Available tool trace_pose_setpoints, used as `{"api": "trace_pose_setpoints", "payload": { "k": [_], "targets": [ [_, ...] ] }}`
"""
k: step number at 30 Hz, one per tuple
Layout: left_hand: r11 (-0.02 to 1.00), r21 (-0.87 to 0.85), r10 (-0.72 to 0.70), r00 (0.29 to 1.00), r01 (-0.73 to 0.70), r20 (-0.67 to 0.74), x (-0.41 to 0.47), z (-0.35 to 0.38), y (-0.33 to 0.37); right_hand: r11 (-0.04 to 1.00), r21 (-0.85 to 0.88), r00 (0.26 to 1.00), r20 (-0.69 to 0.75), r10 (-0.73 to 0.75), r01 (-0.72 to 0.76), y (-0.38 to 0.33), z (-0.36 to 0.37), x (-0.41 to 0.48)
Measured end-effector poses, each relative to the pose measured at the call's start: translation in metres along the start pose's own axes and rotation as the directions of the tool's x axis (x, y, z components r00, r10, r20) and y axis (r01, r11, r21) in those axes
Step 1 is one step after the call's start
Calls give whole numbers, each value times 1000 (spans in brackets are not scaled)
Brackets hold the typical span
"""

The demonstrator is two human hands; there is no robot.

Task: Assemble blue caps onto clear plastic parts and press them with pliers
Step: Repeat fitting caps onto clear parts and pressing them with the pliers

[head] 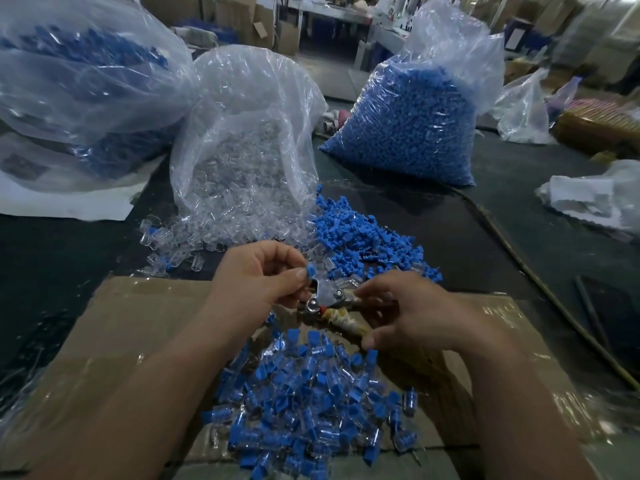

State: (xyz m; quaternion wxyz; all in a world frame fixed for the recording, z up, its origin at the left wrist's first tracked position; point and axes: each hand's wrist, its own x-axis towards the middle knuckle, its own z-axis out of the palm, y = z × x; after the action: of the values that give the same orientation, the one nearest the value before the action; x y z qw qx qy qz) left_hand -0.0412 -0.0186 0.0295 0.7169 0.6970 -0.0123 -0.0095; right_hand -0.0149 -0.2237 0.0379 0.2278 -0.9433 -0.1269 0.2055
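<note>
My left hand pinches a small blue cap between thumb and fingers, right at the metal jaws of the pliers. My right hand grips the pliers' tape-wrapped handles. Whether a clear part sits under the cap is hidden by my fingers. Below my hands a pile of assembled blue-and-clear pieces lies on a flattened cardboard box. Loose blue caps and loose clear parts are heaped just beyond my hands.
Three big plastic bags stand at the back: clear parts in the middle, blue caps to the right, blue pieces to the left. A cable runs along the dark table at right. Crumpled plastic lies far right.
</note>
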Motion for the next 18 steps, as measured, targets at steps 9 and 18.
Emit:
{"api": "trace_pose_setpoints", "payload": {
  "k": [9,18],
  "targets": [
    [1000,-11,-16,1000,15,-9,0,1,1,973,-230,996,-95,-6,-16,-13,4,-2],
    [998,-52,-32,999,30,-40,2,-1,0,962,-264,977,-213,5,-63,-20,15,4]
  ]
}}
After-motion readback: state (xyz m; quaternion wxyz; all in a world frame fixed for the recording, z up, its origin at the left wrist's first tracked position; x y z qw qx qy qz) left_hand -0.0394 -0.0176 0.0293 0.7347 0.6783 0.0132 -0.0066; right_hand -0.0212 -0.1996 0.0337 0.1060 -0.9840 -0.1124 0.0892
